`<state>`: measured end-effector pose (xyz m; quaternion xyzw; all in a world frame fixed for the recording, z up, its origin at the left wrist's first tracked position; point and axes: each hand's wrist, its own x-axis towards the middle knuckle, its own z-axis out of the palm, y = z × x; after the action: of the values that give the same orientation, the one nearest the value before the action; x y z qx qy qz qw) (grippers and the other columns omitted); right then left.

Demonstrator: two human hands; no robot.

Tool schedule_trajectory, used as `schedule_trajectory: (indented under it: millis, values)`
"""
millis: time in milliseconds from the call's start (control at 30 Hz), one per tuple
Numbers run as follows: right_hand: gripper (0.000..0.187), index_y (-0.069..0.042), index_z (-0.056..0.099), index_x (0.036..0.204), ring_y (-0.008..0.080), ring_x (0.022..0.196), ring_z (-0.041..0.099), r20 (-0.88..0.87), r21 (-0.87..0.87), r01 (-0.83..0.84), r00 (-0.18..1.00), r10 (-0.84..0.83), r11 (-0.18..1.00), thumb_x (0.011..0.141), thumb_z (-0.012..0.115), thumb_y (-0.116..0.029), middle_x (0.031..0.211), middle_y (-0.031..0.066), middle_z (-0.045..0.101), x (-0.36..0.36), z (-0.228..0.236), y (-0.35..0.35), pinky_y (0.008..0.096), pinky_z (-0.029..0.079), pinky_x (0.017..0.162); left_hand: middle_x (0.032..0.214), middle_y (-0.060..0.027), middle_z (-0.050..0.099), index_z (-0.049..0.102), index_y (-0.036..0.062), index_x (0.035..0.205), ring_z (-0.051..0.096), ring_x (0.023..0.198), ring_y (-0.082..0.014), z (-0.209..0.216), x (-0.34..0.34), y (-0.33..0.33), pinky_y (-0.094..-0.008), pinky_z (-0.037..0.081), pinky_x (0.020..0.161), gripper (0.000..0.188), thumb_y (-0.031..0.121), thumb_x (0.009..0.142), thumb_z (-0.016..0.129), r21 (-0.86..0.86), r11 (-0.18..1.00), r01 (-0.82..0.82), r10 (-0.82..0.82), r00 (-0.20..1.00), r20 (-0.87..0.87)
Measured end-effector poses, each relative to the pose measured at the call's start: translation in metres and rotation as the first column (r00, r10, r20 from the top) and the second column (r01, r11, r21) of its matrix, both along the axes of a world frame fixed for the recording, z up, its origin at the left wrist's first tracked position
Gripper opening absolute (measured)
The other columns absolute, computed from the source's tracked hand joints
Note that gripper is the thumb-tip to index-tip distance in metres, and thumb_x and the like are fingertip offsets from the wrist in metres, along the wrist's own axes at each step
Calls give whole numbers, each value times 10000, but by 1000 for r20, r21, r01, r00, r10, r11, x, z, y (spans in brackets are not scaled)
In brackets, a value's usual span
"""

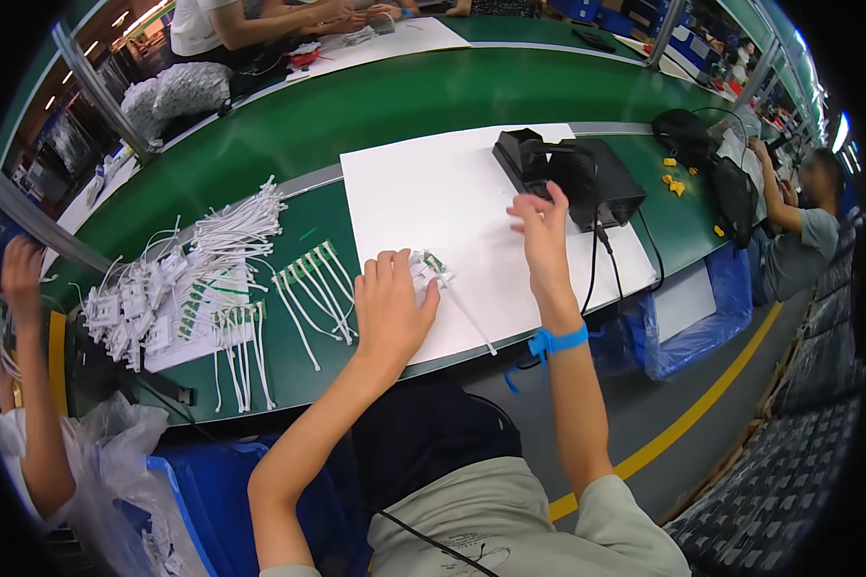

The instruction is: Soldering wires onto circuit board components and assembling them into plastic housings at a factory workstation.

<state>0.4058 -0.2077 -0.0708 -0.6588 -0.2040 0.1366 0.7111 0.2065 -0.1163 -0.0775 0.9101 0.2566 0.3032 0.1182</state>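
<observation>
On the white sheet (471,245), my left hand (390,303) steadies a small white plastic housing (428,269) between its fingers and thumb. A bit of green circuit board shows in the housing, and a white cable trails from it toward the near edge. My right hand (544,236) is raised beside a black device (597,183), fingers apart and nothing visible in them. A blue wrist strap (558,338) circles my right wrist. Left of my left hand lies a row of white cables (318,288) with small green boards at their ends.
White housings (115,308) and bundled cables (241,226) are heaped at the left. Yellow pieces (675,185) lie right of the device. Blue bins (702,313) stand below the bench. Other people work at the left, right and far side. Black cords hang over the front edge.
</observation>
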Motion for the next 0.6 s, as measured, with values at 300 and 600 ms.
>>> schedule_trajectory:
  millis: [300,600]
  values:
    - [553,67,365,1322,241,695,690,173,41,409,896,-410,912,920,663,-169,850,145,674,80,-13,59,353,533,712,1079,-152,594,625,-54,1155,549,1003,-325,4,-11,6,-404,486,840,432,148,799,767,-123,988,93,-98,995,-36]
    - [304,84,567,898,195,498,633,159,68,467,868,-471,882,924,684,-196,662,135,632,101,-6,66,326,540,427,1081,-155,599,633,-55,1115,556,1012,-307,2,-18,9,-395,501,832,533,256,727,825,-54,986,160,-162,986,-29]
